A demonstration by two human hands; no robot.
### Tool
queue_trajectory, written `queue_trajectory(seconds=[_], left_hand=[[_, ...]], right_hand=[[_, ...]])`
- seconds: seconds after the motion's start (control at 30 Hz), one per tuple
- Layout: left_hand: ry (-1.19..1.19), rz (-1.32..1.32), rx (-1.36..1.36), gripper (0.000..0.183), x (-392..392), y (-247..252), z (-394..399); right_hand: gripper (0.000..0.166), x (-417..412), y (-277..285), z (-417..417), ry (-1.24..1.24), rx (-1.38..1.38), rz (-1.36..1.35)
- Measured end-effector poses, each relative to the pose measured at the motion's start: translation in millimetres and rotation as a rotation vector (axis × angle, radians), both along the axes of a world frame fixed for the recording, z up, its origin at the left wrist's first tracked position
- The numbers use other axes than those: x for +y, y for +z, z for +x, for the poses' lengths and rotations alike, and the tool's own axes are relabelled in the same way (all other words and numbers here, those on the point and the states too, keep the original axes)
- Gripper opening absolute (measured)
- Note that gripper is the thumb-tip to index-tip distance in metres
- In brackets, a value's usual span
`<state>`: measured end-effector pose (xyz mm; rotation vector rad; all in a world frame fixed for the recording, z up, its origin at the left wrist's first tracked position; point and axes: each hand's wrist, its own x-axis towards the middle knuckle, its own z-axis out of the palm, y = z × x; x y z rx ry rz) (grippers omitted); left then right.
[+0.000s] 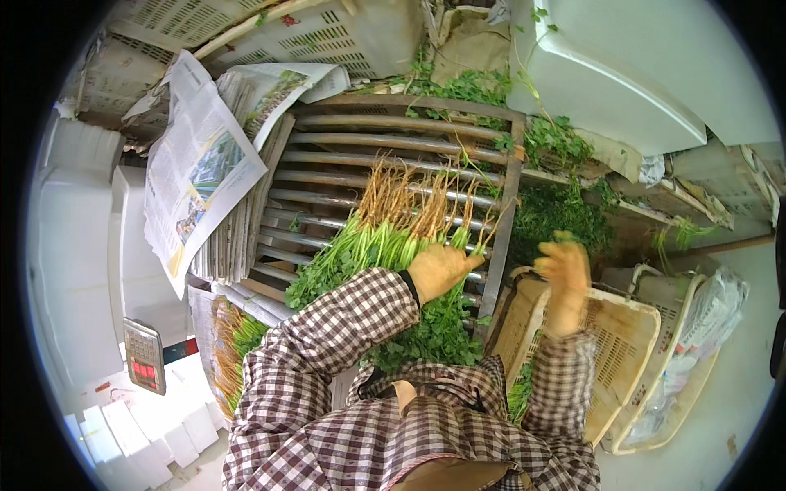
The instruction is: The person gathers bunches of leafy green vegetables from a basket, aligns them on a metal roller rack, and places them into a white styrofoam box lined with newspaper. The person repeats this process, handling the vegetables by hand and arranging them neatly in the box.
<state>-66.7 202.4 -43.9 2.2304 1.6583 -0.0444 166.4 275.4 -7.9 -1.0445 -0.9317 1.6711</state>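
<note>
Leafy green herbs with long brown roots, resembling coriander, lie side by side across a slatted metal rack. Their roots point away from me and their leaves towards my body. Over the right end of this row, my left hand closes on the stems, with one thin rooted stem at its fingertips. My right hand is raised to the right of the rack, above a cream plastic crate. It is motion-blurred, and a greenish patch shows at its fingertips; whether it holds anything is unclear.
Stacked newspapers cover the rack's left side. More rooted herbs lie below them, near a calculator-like device and white foam blocks. Loose greens fill the right rear. Another crate holds clear plastic bags.
</note>
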Motion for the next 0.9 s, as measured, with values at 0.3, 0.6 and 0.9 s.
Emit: queue_trajectory(seconds=[0.3, 0.6, 0.9], left_hand=[[0.348, -0.011, 0.204, 0.051, -35, 33, -5], [0.640, 0.213, -0.217, 0.063, -57, 31, -23], [0.848, 0.246, -0.177, 0.049, -65, 76, -98]], right_hand=[[0.041, 3, -15, -137, 0.495, -1.344, 0.545], [0.054, -15, -44, -141, 0.597, -0.733, 0.247], [0.050, 5, -35, -116, 0.478, -0.874, 0.141]])
